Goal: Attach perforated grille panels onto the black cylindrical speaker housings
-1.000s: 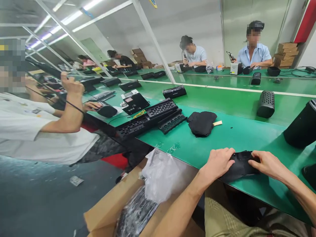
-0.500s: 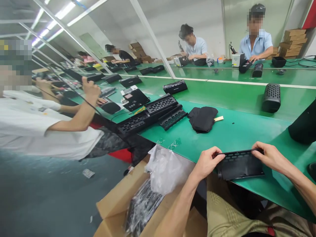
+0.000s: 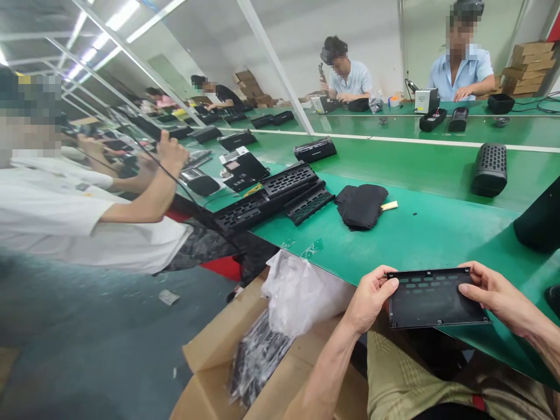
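Between my hands is a black perforated plastic panel (image 3: pixel 437 306), its inner side facing me, with rows of slots along the far part and small posts at its edges. My left hand (image 3: pixel 371 294) grips its left end, thumb on top. At the right end my right hand (image 3: pixel 490 291) has its thumb pressed on the panel's inner face and its fingers behind. The panel is over the near edge of the green table (image 3: pixel 420 245). Farther off lie a stack of black fabric pieces (image 3: pixel 362 207) and several more perforated panels (image 3: pixel 291 179).
Below left, an open cardboard box (image 3: pixel 219 350) holds plastic-wrapped black parts (image 3: pixel 258 359), with a crumpled clear plastic bag (image 3: pixel 291 289) at its rim. A black speaker housing (image 3: pixel 490 169) stands at the right. A co-worker in white (image 3: pixel 131 198) sits left; others work across the table.
The panel has tipped so that more of its inner face shows. My right thumb now lies on that face. The view has shifted slightly.
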`<state>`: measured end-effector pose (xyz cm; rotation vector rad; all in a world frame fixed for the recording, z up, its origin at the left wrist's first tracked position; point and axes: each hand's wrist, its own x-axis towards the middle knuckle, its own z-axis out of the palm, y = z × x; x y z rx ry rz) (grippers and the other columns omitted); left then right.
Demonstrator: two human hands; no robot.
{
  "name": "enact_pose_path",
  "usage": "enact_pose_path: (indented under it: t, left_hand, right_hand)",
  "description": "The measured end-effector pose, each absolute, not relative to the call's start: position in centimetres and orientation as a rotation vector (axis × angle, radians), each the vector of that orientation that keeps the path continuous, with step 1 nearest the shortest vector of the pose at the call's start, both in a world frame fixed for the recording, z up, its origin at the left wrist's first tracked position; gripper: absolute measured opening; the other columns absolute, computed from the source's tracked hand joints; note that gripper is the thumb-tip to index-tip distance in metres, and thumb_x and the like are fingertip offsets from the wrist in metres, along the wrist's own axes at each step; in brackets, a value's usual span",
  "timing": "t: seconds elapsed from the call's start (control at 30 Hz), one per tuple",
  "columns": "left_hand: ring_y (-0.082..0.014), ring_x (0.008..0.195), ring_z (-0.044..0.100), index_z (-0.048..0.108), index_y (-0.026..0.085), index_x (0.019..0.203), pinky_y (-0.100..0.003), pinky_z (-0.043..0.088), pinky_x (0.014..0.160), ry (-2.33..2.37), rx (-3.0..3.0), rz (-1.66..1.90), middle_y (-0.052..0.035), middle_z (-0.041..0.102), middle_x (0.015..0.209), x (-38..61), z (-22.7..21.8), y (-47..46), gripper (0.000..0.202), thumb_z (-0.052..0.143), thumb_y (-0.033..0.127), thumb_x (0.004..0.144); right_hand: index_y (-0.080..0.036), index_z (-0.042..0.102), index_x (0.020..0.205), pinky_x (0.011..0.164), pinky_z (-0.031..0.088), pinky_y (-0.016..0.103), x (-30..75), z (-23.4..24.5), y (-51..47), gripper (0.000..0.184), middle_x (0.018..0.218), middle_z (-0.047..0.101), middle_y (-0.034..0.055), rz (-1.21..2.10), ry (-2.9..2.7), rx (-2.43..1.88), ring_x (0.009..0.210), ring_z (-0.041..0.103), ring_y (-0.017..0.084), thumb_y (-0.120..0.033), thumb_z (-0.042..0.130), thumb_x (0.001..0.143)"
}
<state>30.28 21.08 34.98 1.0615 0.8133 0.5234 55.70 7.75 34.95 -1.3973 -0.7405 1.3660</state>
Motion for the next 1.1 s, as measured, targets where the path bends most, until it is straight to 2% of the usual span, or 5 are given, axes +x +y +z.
enact_pose_path:
  t: [0.17, 0.27, 0.47, 0.9, 1.1]
  left_hand:
    - [-0.0146, 0.074, 0.062, 0.069, 0.018, 0.107, -0.026, 0.049, 0.071, 0.788, 1.036, 0.53, -0.0014, 0.069, 0.083, 29.8, 34.8, 20.7, 0.057, 0.093, 0.053, 0.069]
    - [-0.0149, 0.076, 0.061, 0.071, 0.018, 0.106, -0.026, 0.047, 0.072, 0.797, 1.041, 0.553, -0.0011, 0.068, 0.085, 29.7, 34.7, 20.5, 0.052, 0.091, 0.051, 0.071]
    - [-0.012, 0.072, 0.054, 0.071, 0.017, 0.104, -0.024, 0.044, 0.07, 0.805, 1.056, 0.574, 0.0014, 0.064, 0.082, 29.7, 34.4, 20.5, 0.051, 0.089, 0.053, 0.073]
    - [-0.016, 0.084, 0.059, 0.071, 0.016, 0.116, -0.027, 0.047, 0.08, 0.741, 1.092, 0.566, -0.0032, 0.068, 0.09, 29.1, 32.7, 20.6, 0.057, 0.087, 0.054, 0.077]
    - [-0.0136, 0.074, 0.058, 0.072, 0.018, 0.109, -0.023, 0.051, 0.063, 0.734, 0.953, 0.553, -0.0022, 0.065, 0.092, 29.3, 33.5, 20.2, 0.053, 0.087, 0.055, 0.075]
  right_hand:
    - [-0.022, 0.067, 0.101, 0.056, 0.038, 0.025, 55.4, 35.2, 7.5, 0.053, 0.08, 0.063, -0.0002, 1.341, -0.733, -1.436, 0.072, 0.057, 0.017, -0.066, 0.084, 0.077]
    - [-0.021, 0.069, 0.1, 0.054, 0.033, 0.024, 55.3, 34.7, 7.6, 0.053, 0.079, 0.063, 0.0001, 1.322, -0.752, -1.446, 0.067, 0.052, 0.015, -0.068, 0.083, 0.078]
    - [-0.021, 0.071, 0.101, 0.054, 0.032, 0.024, 55.4, 34.3, 7.8, 0.053, 0.08, 0.065, 0.0008, 1.292, -0.774, -1.472, 0.066, 0.05, 0.014, -0.068, 0.082, 0.08]
    - [-0.022, 0.07, 0.105, 0.059, 0.035, 0.024, 55.8, 34.0, 7.4, 0.052, 0.087, 0.064, 0.0028, 1.352, -0.789, -1.443, 0.075, 0.052, 0.018, -0.067, 0.081, 0.083]
    - [-0.022, 0.072, 0.102, 0.055, 0.032, 0.023, 55.7, 34.5, 7.2, 0.052, 0.075, 0.051, -0.0021, 1.328, -0.775, -1.46, 0.067, 0.042, 0.014, -0.069, 0.082, 0.082]
